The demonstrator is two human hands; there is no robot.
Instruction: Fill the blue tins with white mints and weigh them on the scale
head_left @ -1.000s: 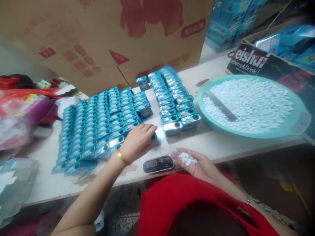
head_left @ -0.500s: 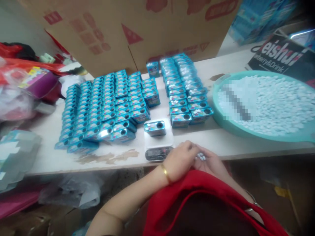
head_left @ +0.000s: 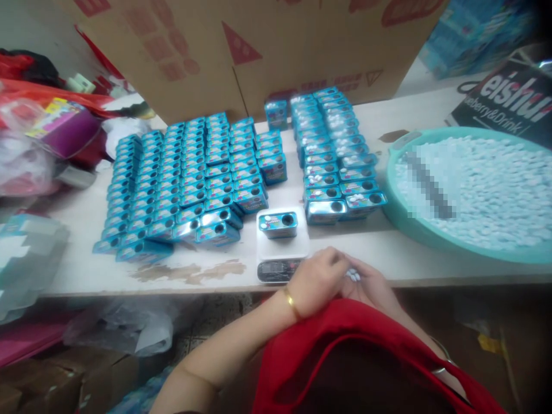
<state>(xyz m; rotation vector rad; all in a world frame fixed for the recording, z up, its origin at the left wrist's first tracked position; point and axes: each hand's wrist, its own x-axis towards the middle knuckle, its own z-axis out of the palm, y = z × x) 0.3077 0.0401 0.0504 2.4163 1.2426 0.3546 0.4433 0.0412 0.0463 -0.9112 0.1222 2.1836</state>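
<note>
Bright blue tins (head_left: 192, 172) over there, each top marked with a dark round spot. The scale (head_left: 282, 247) is white with a black panel (head_left: 275, 270); whitish tablets (head_left: 487, 192) fill a mint-green tub (head_left: 399, 221). Red print patterns the brown carton (head_left: 293, 52); the apron (head_left: 319, 333) is red.

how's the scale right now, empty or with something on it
Loaded: one blue tin stands on the scale, whose white top shows in front.

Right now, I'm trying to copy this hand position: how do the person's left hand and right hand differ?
The left hand shows its back, while the right hand lies cupped under small white pieces. The left hand's wrist wears a gold-coloured bangle; the right hand's wrist wears a silver-coloured bracelet. Both hands are ungloved and close together.
</note>
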